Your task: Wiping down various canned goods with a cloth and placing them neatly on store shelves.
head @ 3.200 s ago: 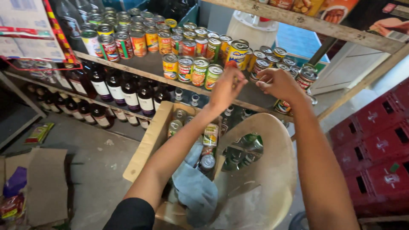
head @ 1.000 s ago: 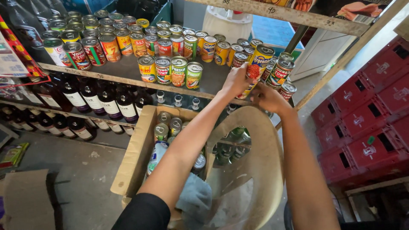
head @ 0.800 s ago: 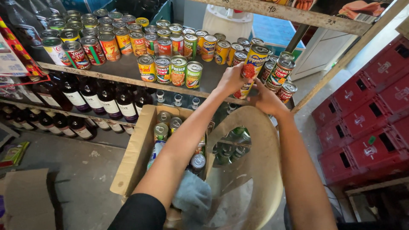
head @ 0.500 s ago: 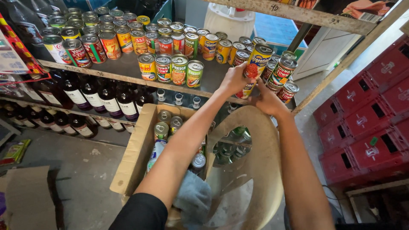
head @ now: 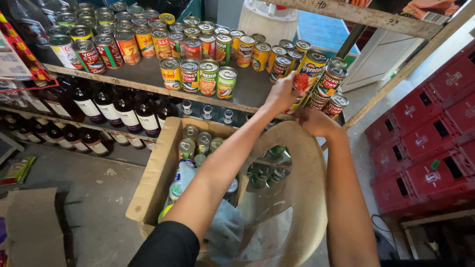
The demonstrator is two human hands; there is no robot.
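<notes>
Where the head cam looks down, two bare hands work at the right end of a worn wooden shelf (head: 148,84) packed w/ tins. Left hand (head: 281,93) is curled round the side of a tall yellow can with a red tomato label (head: 308,69); fingers closed on it, can upright, standing at the shelf's front edge. Right hand (head: 316,121) sits just below and right of that, closed under a smaller red-and-white labelled can (head: 334,105), touching it; can't tell how tight, since the fingers are mostly hidden. One more can of similar kind, orange-red label (head: 328,81), stands just beside the yellow one, between it and the shelf post.

Counts: a front row of four cans (head: 199,76) stands apart near the shelf's middle edge; behind it several dozen more tins in rows, too many to count exactly. Below, dark glass bottles with white labels (head: 106,109) fill a lower shelf in two rows, roughly a dozen+ visible.

Under the arms: one open cardboard box (head: 156,173) on the floor holding about six or so cans plus a blue-grey cloth (head: 225,230). One beige plastic chair back (head: 302,198) is beside the box, under the right forearm. Red plastic crates (head: 425,143) are stacked at right, at least four.
</notes>
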